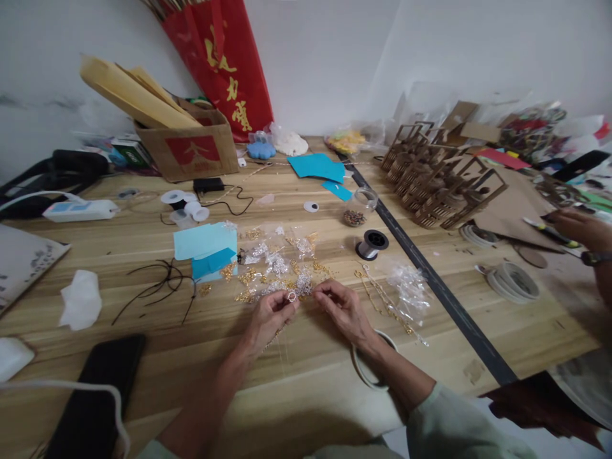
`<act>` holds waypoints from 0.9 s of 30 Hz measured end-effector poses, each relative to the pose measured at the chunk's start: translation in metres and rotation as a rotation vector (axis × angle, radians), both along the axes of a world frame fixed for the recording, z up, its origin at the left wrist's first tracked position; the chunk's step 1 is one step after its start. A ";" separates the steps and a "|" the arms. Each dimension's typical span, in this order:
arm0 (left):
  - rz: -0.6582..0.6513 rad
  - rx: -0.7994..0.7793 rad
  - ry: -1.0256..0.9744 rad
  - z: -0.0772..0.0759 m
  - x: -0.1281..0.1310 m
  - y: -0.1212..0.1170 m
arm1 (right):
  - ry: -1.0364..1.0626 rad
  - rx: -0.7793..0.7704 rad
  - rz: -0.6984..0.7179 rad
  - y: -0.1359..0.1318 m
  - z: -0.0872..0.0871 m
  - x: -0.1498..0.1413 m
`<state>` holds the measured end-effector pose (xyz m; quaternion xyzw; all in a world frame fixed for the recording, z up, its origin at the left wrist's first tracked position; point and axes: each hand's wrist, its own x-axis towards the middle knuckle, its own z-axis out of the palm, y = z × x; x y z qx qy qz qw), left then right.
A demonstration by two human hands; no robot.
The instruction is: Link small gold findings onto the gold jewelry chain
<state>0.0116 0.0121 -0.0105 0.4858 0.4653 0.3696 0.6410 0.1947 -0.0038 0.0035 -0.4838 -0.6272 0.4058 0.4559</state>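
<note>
Nearest you, a black phone [98, 389] lies at the left, and a pale hoop [358, 368] rests partly beneath your right forearm. Your left hand [266, 317] grips a small pale ring [292, 296] between thumb and forefinger, above the near edge of the loose findings; a thin gold strand [272, 340] hangs below that hand, though its attachment to the ring cannot be confirmed. Your right hand [345, 312] has thumb and forefinger pinched together, apart from the ring; whether anything is between them cannot be told. To your right lie gold and silver chains [377, 298], apparently assembled, beside clear plastic bags [410, 292]. Progress is judged partial: the piece in hand appears unfinished, and many silver findings [276, 262] and gold findings [247, 276] remain loose ahead of you. Beyond them stand a wire spool [371, 245] and a jar of beads [354, 218]. At far right, a co-worker's hand [581, 228] is near brown slatted frames [433, 191]; a red bag [234, 64] stands against the wall.
</note>
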 end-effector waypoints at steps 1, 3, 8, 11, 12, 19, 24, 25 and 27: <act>0.002 -0.001 -0.002 0.000 0.000 0.000 | -0.002 0.017 0.004 0.000 0.001 0.000; 0.006 -0.003 0.003 0.001 0.000 0.000 | -0.024 0.063 0.022 -0.001 0.003 0.000; -0.003 0.009 0.038 0.001 0.000 0.000 | -0.169 0.210 0.094 -0.001 0.003 0.001; -0.010 0.010 0.032 0.000 0.000 0.000 | -0.231 0.277 0.107 0.000 0.002 0.001; -0.012 0.011 0.028 -0.001 0.000 0.000 | -0.242 0.293 0.108 0.000 0.002 0.001; -0.016 0.041 0.009 -0.007 0.000 0.000 | -0.369 0.438 0.112 -0.003 0.000 0.003; -0.030 0.041 0.052 -0.006 0.000 -0.001 | -0.545 0.518 0.143 -0.004 -0.003 0.003; -0.030 0.042 0.059 -0.005 0.000 -0.001 | -0.554 0.519 0.148 -0.004 -0.003 0.003; -0.028 0.044 0.070 -0.003 0.000 -0.002 | -0.550 0.511 0.164 -0.004 -0.001 0.004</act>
